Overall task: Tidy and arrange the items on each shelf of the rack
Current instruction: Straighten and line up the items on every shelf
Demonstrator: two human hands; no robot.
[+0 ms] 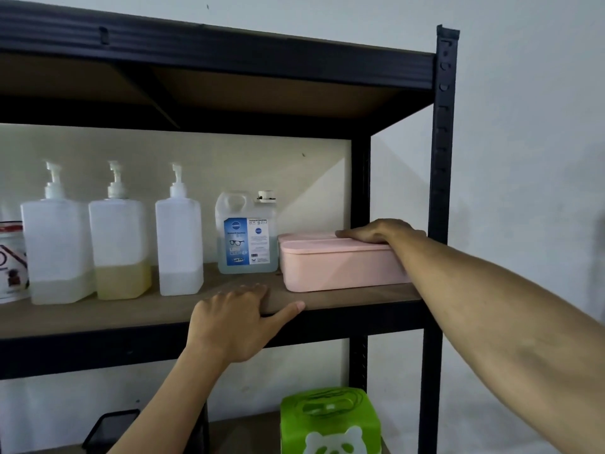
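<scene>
On the middle shelf of the black rack, three pump bottles stand in a row beside a lens cleaner jug. The right hand lies flat on a pink lidded box. The left hand rests on the shelf's front edge. A green panda box sits below.

Three white pump bottles stand upright in a row on the shelf; right of them a lens-cleaner jug, then a lidded pink box.
</scene>
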